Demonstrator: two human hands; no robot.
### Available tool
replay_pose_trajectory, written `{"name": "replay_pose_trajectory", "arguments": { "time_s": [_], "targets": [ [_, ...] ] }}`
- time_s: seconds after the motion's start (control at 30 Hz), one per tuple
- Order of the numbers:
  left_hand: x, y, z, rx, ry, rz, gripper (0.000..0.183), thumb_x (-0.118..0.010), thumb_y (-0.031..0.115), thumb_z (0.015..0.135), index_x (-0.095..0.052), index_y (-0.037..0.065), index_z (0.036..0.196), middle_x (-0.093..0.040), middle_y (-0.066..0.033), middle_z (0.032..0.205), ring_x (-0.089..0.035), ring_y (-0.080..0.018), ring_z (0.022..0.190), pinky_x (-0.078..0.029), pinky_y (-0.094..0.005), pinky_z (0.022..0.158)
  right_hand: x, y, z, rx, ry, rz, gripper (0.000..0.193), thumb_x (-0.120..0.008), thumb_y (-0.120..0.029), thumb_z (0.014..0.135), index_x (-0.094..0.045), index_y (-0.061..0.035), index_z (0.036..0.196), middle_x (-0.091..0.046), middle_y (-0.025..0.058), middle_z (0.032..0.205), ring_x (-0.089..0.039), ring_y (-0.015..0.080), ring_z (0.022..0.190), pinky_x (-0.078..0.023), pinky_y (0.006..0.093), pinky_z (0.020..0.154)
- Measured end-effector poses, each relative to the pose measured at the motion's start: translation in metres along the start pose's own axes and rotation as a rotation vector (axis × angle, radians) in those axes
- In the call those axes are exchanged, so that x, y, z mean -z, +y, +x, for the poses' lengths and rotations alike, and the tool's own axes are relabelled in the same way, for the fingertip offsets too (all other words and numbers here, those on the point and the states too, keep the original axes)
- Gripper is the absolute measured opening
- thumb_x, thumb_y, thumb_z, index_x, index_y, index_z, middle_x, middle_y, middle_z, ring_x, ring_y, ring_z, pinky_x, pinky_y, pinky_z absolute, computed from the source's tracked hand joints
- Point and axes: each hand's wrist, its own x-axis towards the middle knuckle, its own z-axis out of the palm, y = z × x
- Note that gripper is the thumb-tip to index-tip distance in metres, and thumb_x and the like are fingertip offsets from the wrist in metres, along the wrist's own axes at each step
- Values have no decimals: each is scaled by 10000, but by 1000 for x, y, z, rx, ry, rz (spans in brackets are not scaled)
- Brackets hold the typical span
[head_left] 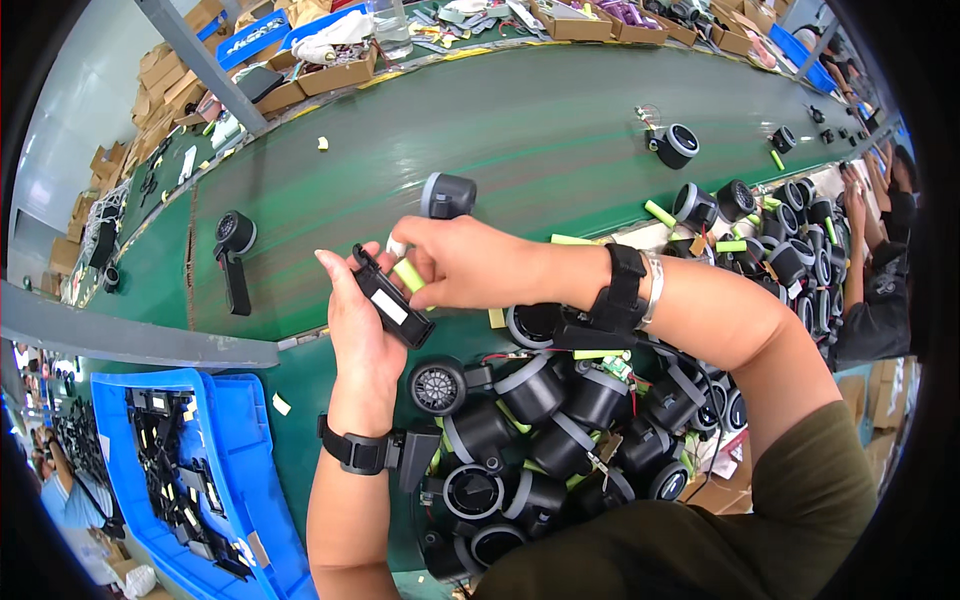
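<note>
Near the centre of the frame, a black casing (404,312) lies slantwise across the person's left hand (362,335), whose fingers support it from behind while the thumb stands spread away; the palm likely serves as a cradle to steady it. The right hand (455,262) reaches over from the right, thumb and fingers seemingly pinching a yellow-green cylinder (408,275) at the casing's upper side, perhaps keeping its length free.

Just above, a round black fan head (449,196) rests on the green belt (540,120). Similar units (530,388) are heaped at lower centre, probably for easy reach. At lower left, a blue bin (232,430) holds jumbled slim black parts (170,460), some with pale patches. At upper left, a cardboard box (345,77) contains a white bundle (330,42).
</note>
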Motion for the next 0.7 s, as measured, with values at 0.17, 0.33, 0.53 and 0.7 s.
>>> {"name": "replay_pose_trajectory", "arguments": {
  "time_s": [0.17,0.33,0.53,0.7],
  "targets": [
    [-2,-4,-3,0,-106,0,573,-311,624,871,-500,100,1007,-556,-19,923,-568,-165,855,-478,-321,745,-5,-3,-5,9,9,-9,388,-680,-18,710,-425,-2,1003,-538,81,651,-564,193,606,-440,316,553],
    [-4,-1,-6,19,-106,5,579,-317,622,870,-498,94,1026,-564,-40,962,-571,-183,900,-480,-331,777,-7,-8,-5,43,-35,44,356,-681,-27,719,-442,2,982,-529,81,653,-563,195,618,-439,325,567],
    [-9,0,-6,15,-55,11,619,-331,609,873,-505,63,1106,-569,-69,974,-568,-192,931,-486,-343,783,-18,5,-3,243,-31,-95,295,-644,-39,750,-479,-17,993,-521,75,665,-558,237,627,-450,355,599],
    [0,4,-4,-10,-30,2,610,-358,561,888,-529,10,1088,-530,-77,865,-565,-164,760,-520,-334,720,15,9,11,210,206,-282,257,-611,-87,767,-528,-35,1005,-582,116,773,-596,285,736,-462,373,641]
  ]
}}
